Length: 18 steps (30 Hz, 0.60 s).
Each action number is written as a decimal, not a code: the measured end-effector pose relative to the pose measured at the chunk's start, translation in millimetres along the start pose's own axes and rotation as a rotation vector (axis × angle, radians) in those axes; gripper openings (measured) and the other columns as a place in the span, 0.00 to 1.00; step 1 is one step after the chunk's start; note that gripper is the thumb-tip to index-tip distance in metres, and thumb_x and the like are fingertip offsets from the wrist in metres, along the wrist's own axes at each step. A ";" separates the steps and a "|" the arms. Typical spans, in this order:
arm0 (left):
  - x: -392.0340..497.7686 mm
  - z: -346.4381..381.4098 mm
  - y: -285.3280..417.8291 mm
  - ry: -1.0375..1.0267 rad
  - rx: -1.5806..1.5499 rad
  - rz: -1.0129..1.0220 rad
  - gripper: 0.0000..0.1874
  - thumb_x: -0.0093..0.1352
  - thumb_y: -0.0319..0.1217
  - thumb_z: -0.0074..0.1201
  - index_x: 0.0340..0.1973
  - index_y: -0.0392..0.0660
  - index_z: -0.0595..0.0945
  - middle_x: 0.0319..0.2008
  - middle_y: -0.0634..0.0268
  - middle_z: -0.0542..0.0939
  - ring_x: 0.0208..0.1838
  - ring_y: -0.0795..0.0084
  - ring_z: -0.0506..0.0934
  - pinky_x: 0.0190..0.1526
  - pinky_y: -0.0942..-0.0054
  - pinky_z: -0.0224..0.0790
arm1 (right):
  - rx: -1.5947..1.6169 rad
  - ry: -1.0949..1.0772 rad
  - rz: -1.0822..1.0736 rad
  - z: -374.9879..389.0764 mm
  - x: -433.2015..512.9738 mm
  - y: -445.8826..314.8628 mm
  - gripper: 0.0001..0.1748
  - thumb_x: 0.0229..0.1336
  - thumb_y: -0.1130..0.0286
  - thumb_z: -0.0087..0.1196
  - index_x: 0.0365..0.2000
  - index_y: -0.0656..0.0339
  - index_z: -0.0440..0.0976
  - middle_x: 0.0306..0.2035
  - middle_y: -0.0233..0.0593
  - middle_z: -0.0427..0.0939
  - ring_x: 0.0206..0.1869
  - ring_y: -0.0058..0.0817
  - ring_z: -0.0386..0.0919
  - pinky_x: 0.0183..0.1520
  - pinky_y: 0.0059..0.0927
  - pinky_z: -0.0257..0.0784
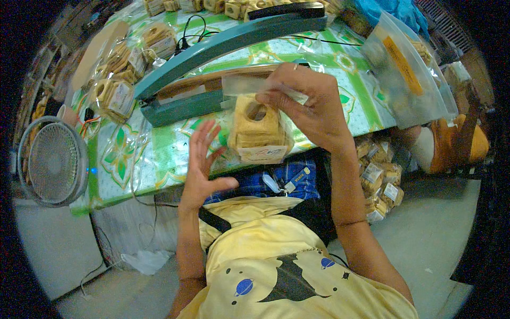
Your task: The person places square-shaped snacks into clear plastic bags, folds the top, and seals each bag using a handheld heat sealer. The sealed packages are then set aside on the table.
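My right hand pinches the top of a clear plastic bag in front of me. Inside it are stacked square yellow-brown biscuits with a round hole, and a white label with writing is at the bottom. To the left of the bag, my left hand holds nothing, its fingers spread apart. Just behind the bag stands a teal impulse heat sealer with its long arm raised over its base. The bag's upper flap overlaps the sealer's base in view; whether they touch, I cannot tell.
Filled biscuit bags lie at the left and along the back; several more are low at the right. A small fan stands left on the patterned tablecloth. A large translucent bag is at the right. Black cables run behind the sealer.
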<state>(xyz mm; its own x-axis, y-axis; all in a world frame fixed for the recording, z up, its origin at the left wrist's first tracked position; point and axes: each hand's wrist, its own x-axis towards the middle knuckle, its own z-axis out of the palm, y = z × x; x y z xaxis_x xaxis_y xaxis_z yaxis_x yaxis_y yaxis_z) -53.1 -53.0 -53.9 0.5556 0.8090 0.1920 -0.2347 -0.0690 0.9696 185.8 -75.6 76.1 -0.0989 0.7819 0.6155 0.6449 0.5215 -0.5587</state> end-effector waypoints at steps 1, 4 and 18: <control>9.3 4.1 12.3 0.082 -0.074 -0.024 0.63 0.47 0.44 0.77 0.72 0.49 0.52 0.72 0.59 0.57 0.75 0.58 0.56 0.67 0.54 0.55 | -0.038 -0.032 -0.065 1.1 -0.9 2.0 0.06 0.52 0.74 0.64 0.26 0.65 0.78 0.26 0.35 0.79 0.31 0.25 0.76 0.38 0.26 0.70; 37.8 9.2 30.5 0.139 -0.026 0.065 0.51 0.49 0.45 0.75 0.66 0.49 0.65 0.69 0.60 0.63 0.71 0.61 0.61 0.65 0.59 0.58 | 0.014 -0.027 -0.027 13.3 -8.5 11.7 0.04 0.51 0.76 0.64 0.29 0.64 0.80 0.30 0.37 0.82 0.35 0.30 0.80 0.41 0.29 0.73; 74.4 17.8 54.8 0.183 0.332 0.186 0.05 0.60 0.25 0.66 0.32 0.43 0.89 0.32 0.64 0.85 0.38 0.75 0.79 0.44 0.75 0.68 | 0.232 0.018 0.146 19.6 -21.3 41.4 0.05 0.50 0.73 0.66 0.28 0.62 0.80 0.31 0.35 0.81 0.39 0.29 0.78 0.46 0.30 0.71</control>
<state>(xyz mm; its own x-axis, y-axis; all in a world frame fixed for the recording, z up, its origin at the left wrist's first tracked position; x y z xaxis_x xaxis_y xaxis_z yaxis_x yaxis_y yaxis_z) -10.3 -6.9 16.2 0.3702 0.8533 0.3671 -0.0315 -0.3834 0.9230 199.8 -64.0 29.0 -0.0027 0.8491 0.5282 0.4605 0.4699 -0.7531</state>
